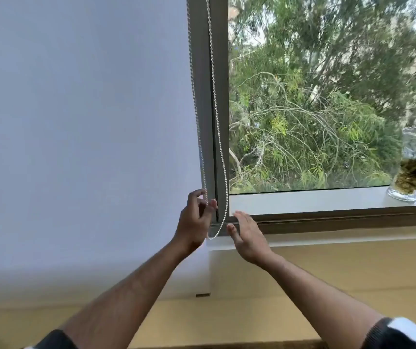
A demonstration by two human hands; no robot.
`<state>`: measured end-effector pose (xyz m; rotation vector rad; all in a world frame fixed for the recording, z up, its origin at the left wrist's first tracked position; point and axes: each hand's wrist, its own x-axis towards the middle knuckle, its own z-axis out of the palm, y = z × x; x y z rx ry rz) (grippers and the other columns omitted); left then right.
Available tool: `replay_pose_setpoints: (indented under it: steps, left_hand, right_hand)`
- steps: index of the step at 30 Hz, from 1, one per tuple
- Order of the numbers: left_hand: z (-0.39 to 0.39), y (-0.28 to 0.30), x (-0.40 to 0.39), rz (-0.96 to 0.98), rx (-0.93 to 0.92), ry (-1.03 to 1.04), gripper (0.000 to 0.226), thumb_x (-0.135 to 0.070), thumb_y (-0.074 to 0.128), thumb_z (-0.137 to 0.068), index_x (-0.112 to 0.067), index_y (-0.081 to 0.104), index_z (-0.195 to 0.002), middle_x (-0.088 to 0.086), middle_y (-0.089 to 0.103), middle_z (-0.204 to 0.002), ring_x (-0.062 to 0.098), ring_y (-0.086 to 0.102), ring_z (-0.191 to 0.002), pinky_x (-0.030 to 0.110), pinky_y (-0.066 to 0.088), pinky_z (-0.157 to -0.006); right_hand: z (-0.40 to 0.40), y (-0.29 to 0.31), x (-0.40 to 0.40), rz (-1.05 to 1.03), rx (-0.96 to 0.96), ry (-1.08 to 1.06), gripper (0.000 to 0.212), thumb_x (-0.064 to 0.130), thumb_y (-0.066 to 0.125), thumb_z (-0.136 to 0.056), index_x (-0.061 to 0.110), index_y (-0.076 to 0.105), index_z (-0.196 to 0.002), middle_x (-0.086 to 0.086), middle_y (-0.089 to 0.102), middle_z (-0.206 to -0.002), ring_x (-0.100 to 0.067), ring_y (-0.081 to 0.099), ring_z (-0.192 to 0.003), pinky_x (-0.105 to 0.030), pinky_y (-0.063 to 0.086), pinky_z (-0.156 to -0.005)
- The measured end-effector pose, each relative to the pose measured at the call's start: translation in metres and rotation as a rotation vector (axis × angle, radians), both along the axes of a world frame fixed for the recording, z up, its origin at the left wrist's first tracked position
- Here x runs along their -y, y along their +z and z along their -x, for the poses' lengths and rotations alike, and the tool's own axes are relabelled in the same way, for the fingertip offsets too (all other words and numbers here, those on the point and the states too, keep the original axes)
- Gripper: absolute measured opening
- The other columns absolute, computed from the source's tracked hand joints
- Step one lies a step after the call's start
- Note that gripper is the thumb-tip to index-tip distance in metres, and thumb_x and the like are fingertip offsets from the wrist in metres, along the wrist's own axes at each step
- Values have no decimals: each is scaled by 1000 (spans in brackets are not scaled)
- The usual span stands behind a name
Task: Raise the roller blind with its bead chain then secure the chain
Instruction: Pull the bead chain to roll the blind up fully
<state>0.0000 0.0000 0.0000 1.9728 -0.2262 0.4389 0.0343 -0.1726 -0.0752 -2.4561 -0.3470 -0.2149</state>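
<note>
the white roller blind (80, 127) is hanging fully lowered over the left window pane. its bead chain (223, 157) is looping down along the grey window frame (218, 71). the left hand (194, 222) is pinching the chain's left strand between thumb and fingertips. the right hand (248, 235) is hovering released, just beside the loop's bottom. a glass vase (411, 170) is sitting on the sill (302, 197).
</note>
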Motion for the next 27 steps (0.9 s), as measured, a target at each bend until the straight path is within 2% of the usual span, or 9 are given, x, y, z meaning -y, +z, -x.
replay_pose_setpoints:
  steps: [2,4,6,12,17,21,22,25,27]
  left_hand:
    - [-5,4,12,143,-4,2,8,-30,49,-103,-23,53,-105,1,65,-76,20,62,-65,35,55,-66]
    - [-6,2,21,174,19,75,26,-25,42,-106,-20,54,-84,1,53,-64,20,47,-55,39,45,-56]
    - [-2,-4,25,121,69,145,36,-26,38,-105,-18,49,-72,0,48,-60,19,42,-55,43,40,-56]
    - [3,-23,34,67,168,255,34,-32,38,-100,-19,45,-69,-3,46,-57,18,41,-56,50,41,-57]
    - [7,-43,39,38,160,247,29,-13,42,-102,-10,55,-77,4,61,-67,30,50,-63,50,43,-61]
    - [0,-44,38,11,156,259,28,-4,43,-103,-6,56,-78,11,64,-70,33,53,-65,49,43,-61]
    - [-1,-47,38,-6,147,264,28,-5,43,-103,-7,55,-77,12,63,-69,32,51,-64,49,42,-61]
    - [2,-64,38,-54,82,267,30,-14,43,-103,-12,51,-74,9,57,-64,25,43,-60,46,40,-60]
    - [6,-81,37,-87,9,263,28,-16,46,-103,-16,52,-75,5,56,-62,16,42,-57,42,40,-60]
  right_hand:
    - [-4,9,-2,-164,-46,-19,54,43,43,-106,12,40,-150,-12,43,-156,-26,40,-144,-39,31,-120]
    - [-8,24,-5,-229,-80,-19,53,42,46,-105,12,42,-148,-13,44,-152,-26,44,-140,-40,35,-119]
    - [-13,36,-9,-266,-54,-25,51,41,48,-105,12,45,-146,-12,47,-149,-25,46,-138,-40,36,-117]
    - [-19,80,-25,-393,95,78,45,37,55,-102,12,52,-139,-11,54,-136,-23,52,-126,-41,43,-110]
    - [-10,103,-39,-577,179,158,41,34,59,-101,11,55,-135,-5,56,-127,-11,55,-110,-28,45,-101]
    - [-7,121,-43,-754,123,207,41,32,61,-100,12,51,-135,5,63,-106,8,61,-88,-15,48,-82]
    - [-7,124,-43,-779,120,208,42,32,61,-100,13,50,-136,4,64,-105,6,62,-88,-16,48,-81]
    - [-5,127,-43,-803,153,211,40,30,59,-101,13,49,-136,-8,67,-108,-20,66,-97,-38,55,-88]
    - [-3,123,-44,-801,178,228,38,25,58,-101,11,49,-134,-11,67,-108,-28,67,-97,-49,56,-90]
